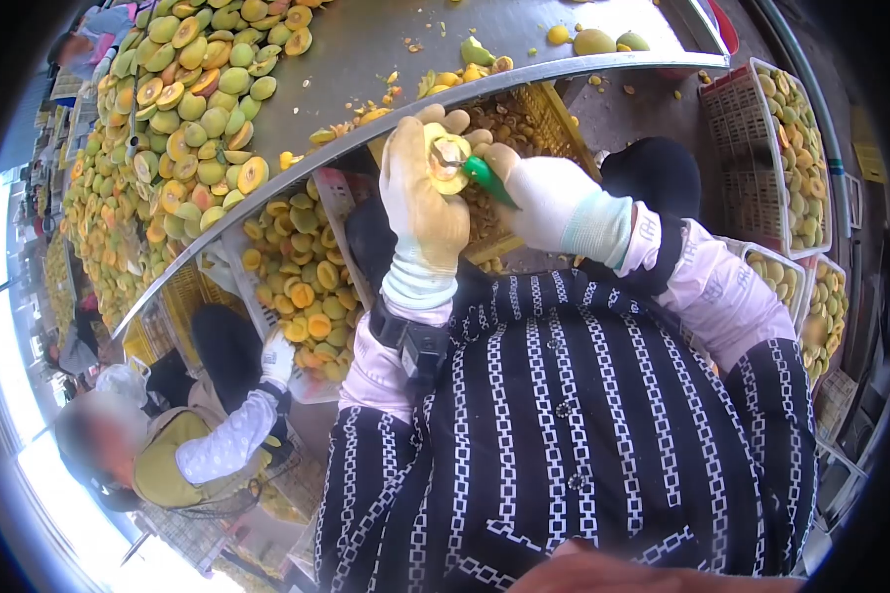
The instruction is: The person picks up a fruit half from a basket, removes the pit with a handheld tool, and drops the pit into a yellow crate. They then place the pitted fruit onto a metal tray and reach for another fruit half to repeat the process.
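Gloved and stained yellowish, my left hand (420,188) is closed around a halved yellow-green fruit (449,164), whose cut face and brownish centre show. My right hand (554,203), in a white glove, grips the green handle (489,182) of a small tool. The tool's tip touches the middle of the fruit; its exact shape is too small to tell. Both hands are above a yellow crate (549,114) holding brownish scraps, just below the metal table's edge.
Many halved fruits (203,114) are heaped on the metal table (356,44). A crate of fruit halves (307,287) stands at lower left, beside a co-worker's gloved hand (278,360). More fruit crates (752,163) stand at right.
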Demonstrator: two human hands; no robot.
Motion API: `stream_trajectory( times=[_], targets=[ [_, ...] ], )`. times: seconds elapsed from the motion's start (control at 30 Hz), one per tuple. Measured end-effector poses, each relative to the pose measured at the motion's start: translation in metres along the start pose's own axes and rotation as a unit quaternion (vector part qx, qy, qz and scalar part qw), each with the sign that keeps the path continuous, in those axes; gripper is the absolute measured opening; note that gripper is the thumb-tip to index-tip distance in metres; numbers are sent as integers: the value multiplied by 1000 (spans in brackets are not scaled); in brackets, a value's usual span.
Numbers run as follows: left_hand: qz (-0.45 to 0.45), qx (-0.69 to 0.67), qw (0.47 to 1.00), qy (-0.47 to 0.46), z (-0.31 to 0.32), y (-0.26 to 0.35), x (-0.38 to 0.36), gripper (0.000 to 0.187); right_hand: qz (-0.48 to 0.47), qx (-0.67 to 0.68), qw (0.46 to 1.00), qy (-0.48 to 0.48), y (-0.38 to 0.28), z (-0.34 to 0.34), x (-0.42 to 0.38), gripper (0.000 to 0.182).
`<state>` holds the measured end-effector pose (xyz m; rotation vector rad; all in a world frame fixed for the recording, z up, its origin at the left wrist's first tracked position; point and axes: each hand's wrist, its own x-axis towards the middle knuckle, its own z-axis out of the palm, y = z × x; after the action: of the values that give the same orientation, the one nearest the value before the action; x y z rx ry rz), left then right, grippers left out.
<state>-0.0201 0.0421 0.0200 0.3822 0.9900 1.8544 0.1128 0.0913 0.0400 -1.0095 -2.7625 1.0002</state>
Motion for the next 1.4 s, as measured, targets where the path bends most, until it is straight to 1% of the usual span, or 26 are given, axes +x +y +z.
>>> stream_trajectory(
  times=[0.07, 0.1, 0.13, 0.2, 0.23, 0.27, 0.33, 0.37, 0.47, 0.53, 0.6, 0.63, 0.67, 0.73, 0.77, 0.83, 0.93, 1.03, 1.07, 1.13, 1.17, 1.2, 1.23, 1.3, 1.33, 1.4],
  targets=[
    [-22, 7, 1000, -6, -1, -1, -2, 34, -1, 58, 998, 22, -2, 9, -3, 42],
    [-19, 8, 1000, 5, -1, -3, -3, 36, 19, 126, 992, -3, -3, 10, -2, 40],
    [-18, 9, 1000, 6, 4, -6, -6, 36, 19, 126, 992, -3, -4, 10, -2, 40],
    [100, 48, 991, 80, 17, -11, -14, 44, 34, 246, 968, -41, -6, 9, -1, 36],
    [113, 52, 990, 65, 12, -17, -11, 44, 32, 281, 957, -68, -4, 4, -1, 34],
    [113, 53, 990, 65, 7, -20, -11, 44, 32, 282, 957, -67, -1, 4, -1, 34],
    [54, 82, 995, 19, -1, -19, -6, 45, 51, 220, 970, -93, 7, 0, 2, 35],
    [15, 36, 999, -14, -5, -16, -4, 45, 60, 180, 977, -99, 9, -1, 4, 37],
    [26, 106, 992, -58, -8, -8, -2, 46, 40, 237, 969, -61, 11, 8, 0, 39],
    [38, 95, 994, -40, -4, -12, -7, 46, 40, 267, 961, -50, 8, 10, -1, 40],
    [68, 14, 997, 24, 0, -20, -12, 40, 39, 243, 967, -68, 9, 8, -1, 42],
    [82, 31, 996, 20, 0, -24, -12, 41, 14, 197, 979, -55, 10, 9, -1, 38],
    [78, 31, 996, 19, -2, -24, -10, 41, 17, 197, 979, -55, 10, 8, -3, 38],
    [-26, 20, 999, -35, -6, -19, -5, 42, 37, 62, 996, -53, 7, 1, -8, 35],
    [-68, -3, 997, -34, -4, -13, -4, 41, 37, 60, 996, -55, 5, 0, -10, 35],
    [-85, 2, 995, -48, -7, -8, -3, 41, 43, 28, 997, -61, -1, 1, -12, 32],
    [-127, -3, 989, -74, -18, -5, 0, 40, 49, 27, 996, -63, -3, 9, -14, 34],
    [-139, 175, 972, -73, -24, -3, 4, 41, 67, 93, 989, -92, -3, 15, -12, 37],
    [-142, 174, 972, -70, -25, 0, 4, 41, 69, 94, 989, -96, -5, 12, -12, 37],
    [-146, 246, 955, -83, -27, 4, 5, 41, 159, 271, 927, -204, -12, 2, -8, 40],
    [-129, 246, 958, -70, -28, 2, 5, 42, 158, 271, 927, -207, -8, 13, -8, 40],
    [-131, 246, 958, -68, -27, 1, 2, 42, 82, 217, 966, -113, 0, 32, -9, 40],
    [-88, 229, 969, -37, -25, -1, 0, 41, 4, 158, 987, -15, -3, 36, -7, 40],
    [-20, 202, 979, 7, -20, -5, -4, 41, 22, 137, 990, -36, -3, 32, -6, 39],
    [-22, 201, 979, 10, -24, -4, -3, 41, 41, 116, 991, -58, -5, 29, -6, 37],
    [-121, 265, 955, -62, -34, 1, 4, 41, 33, 126, 989, -76, -4, 27, -5, 33]
  ],
)
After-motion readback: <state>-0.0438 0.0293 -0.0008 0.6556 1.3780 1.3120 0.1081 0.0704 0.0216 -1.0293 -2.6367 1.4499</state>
